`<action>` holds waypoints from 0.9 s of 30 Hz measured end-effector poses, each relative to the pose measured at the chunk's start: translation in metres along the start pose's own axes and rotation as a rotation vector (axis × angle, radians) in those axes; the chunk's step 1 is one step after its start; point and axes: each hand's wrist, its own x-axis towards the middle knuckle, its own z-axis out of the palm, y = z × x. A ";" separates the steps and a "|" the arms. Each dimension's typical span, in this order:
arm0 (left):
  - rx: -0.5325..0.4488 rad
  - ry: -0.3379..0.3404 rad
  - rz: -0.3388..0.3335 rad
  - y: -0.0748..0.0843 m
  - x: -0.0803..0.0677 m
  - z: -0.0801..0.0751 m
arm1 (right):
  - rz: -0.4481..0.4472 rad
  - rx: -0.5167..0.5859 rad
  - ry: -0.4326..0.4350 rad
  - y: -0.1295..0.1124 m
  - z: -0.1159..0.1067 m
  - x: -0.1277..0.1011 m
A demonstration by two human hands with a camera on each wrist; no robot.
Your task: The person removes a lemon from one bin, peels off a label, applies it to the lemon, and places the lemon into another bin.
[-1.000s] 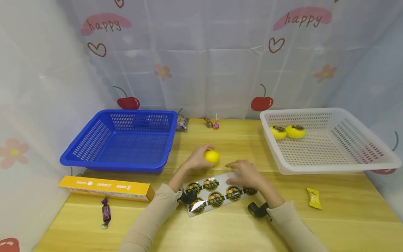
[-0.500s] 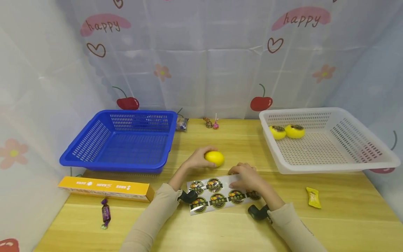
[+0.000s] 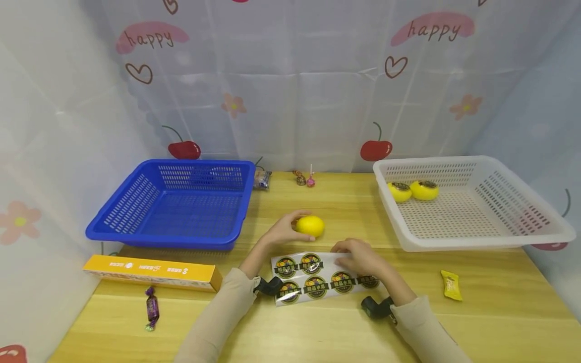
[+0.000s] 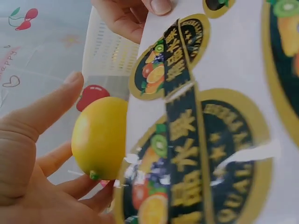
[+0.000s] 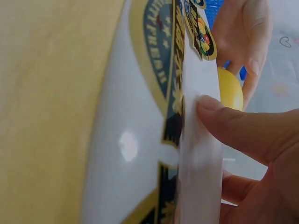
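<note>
Lemon (image 3: 310,225) sits cupped in the left hand (image 3: 285,231), just behind the sticker sheet (image 3: 317,278); right hand (image 3: 360,256) fingers pinch that sheet's far edge on the surface (image 3: 490,312).

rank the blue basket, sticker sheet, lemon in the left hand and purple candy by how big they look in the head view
1. blue basket
2. sticker sheet
3. lemon, held by the left hand
4. purple candy, looking only slightly smaller than the lemon though nearer the camera
</note>
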 end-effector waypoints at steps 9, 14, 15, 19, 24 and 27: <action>0.042 0.058 -0.018 -0.005 -0.001 0.000 | -0.053 0.045 0.012 -0.001 -0.004 0.000; 0.049 0.009 -0.019 -0.005 0.000 0.000 | -0.055 0.041 0.012 0.000 -0.004 0.000; 0.046 0.007 -0.022 -0.005 -0.001 0.000 | -0.051 0.043 0.013 0.000 -0.005 -0.001; 0.048 0.035 -0.052 -0.003 -0.005 -0.001 | -0.042 0.052 0.025 0.000 -0.007 -0.003; 0.051 0.180 0.003 0.009 -0.013 -0.002 | -0.054 0.037 0.053 0.000 -0.014 -0.005; 0.077 0.232 0.082 0.022 -0.021 -0.006 | -0.070 0.038 0.065 -0.001 -0.019 -0.006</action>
